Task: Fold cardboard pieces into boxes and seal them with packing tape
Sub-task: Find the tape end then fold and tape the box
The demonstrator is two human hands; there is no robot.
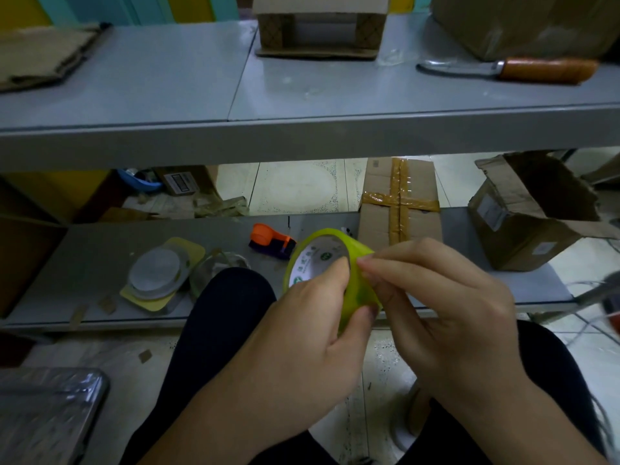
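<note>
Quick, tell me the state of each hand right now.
Left hand: closed, gripping the tape roll.
Right hand: closed, fingers curled and pinching at the outer surface of the same roll.

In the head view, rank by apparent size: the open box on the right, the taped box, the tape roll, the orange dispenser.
1. open box
2. taped box and tape roll: about alike; the roll is nearer the camera, so unranked
3. orange dispenser

Orange-handled knife on top shelf; yellow lids below
</note>
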